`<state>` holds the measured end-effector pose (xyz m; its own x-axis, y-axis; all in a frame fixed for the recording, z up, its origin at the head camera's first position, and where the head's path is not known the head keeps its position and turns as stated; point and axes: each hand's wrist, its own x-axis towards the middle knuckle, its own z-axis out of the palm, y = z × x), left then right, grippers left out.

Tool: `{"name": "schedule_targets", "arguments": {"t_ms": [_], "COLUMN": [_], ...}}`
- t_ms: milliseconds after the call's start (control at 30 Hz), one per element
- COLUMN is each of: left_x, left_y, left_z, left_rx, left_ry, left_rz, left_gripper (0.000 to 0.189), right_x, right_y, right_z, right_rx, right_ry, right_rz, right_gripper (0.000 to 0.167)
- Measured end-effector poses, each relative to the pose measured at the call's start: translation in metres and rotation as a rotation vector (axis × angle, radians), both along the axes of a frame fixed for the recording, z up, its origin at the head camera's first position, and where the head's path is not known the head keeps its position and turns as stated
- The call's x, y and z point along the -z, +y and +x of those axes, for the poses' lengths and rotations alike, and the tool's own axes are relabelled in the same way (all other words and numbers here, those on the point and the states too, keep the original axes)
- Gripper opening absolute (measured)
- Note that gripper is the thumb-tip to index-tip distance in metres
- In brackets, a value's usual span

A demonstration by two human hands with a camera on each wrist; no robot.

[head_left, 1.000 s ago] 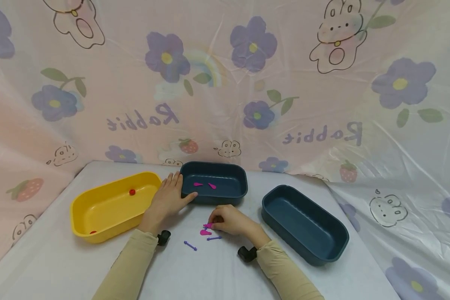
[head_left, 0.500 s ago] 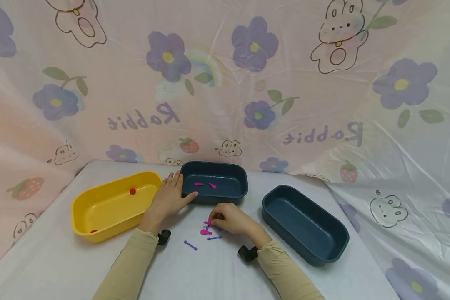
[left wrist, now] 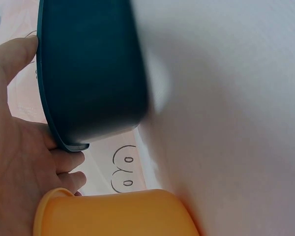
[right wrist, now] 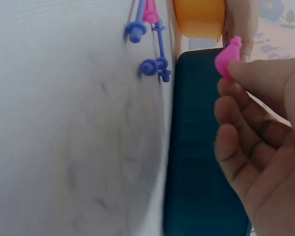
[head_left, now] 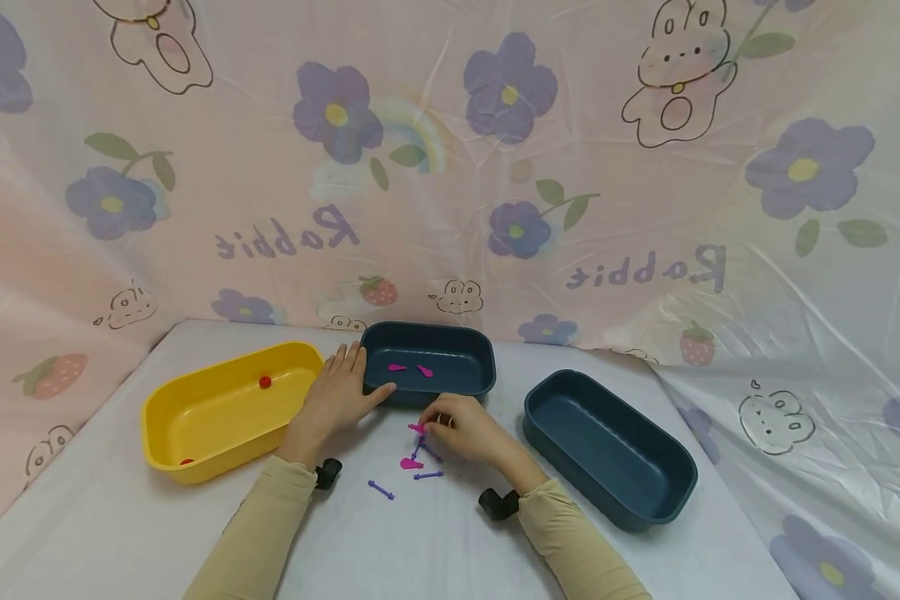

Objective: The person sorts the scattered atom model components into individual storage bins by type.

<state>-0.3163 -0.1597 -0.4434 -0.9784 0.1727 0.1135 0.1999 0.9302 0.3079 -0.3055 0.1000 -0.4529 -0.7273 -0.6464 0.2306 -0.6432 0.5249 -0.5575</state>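
My right hand [head_left: 465, 429] pinches a small pink teardrop-shaped plastic piece [right wrist: 228, 59] between thumb and forefinger, close in front of the back dark blue bin [head_left: 457, 367]. Below it on the white cloth lie another pink piece [head_left: 411, 463] and several short purple rods [head_left: 381, 490] with flanged ends. Two pink pieces [head_left: 425, 372] lie inside the back bin. My left hand [head_left: 333, 408] rests with extended fingers at that bin's left end, its thumb touching the near rim. In the left wrist view the fingers [left wrist: 71, 179] reach between this bin and the yellow one.
On the left stands a yellow bin [head_left: 225, 417] with red pieces [head_left: 265, 382] in it. A second dark blue bin [head_left: 615, 450] sits angled at the right. Behind the table hangs a printed curtain [head_left: 435, 208].
My right hand has lifted the pink piece off the small pile and moved it toward the back bin, uncovering purple rods beneath. The left hand has stayed in place.
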Motion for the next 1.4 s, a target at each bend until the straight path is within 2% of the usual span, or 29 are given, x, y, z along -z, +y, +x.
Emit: {"name": "schedule_targets", "arguments": {"t_ms": [400,633,767,1067,1400], "left_x": [-0.002,-0.003,-0.002,0.0,0.0], "left_y": [-0.001,0.0,-0.001,0.0,0.0], "left_z": [0.001,0.001,0.0,-0.002,-0.001], "left_rx": [0.0,-0.001,0.0,-0.003,0.001], "left_ry": [0.009,0.005,0.005,-0.018,-0.024], "left_rz": [-0.014,-0.019,-0.018,-0.02,-0.025], "left_gripper": [0.1,0.101,0.102,0.102,0.101], "right_x": [-0.005,-0.007,-0.01,-0.011,-0.018], "right_y": [0.002,0.004,0.004,0.005,0.006], "right_z": [-0.002,-0.01,-0.015,-0.035,-0.062], "right_rx": [0.086,0.135,0.168,0.21,0.253], "right_ry": [0.071,0.165,0.178,0.176,0.17], "right_rz": [-0.151,-0.218,-0.241,-0.241,-0.173], "right_gripper": [0.009,0.008,0.008,0.008,0.01]}}
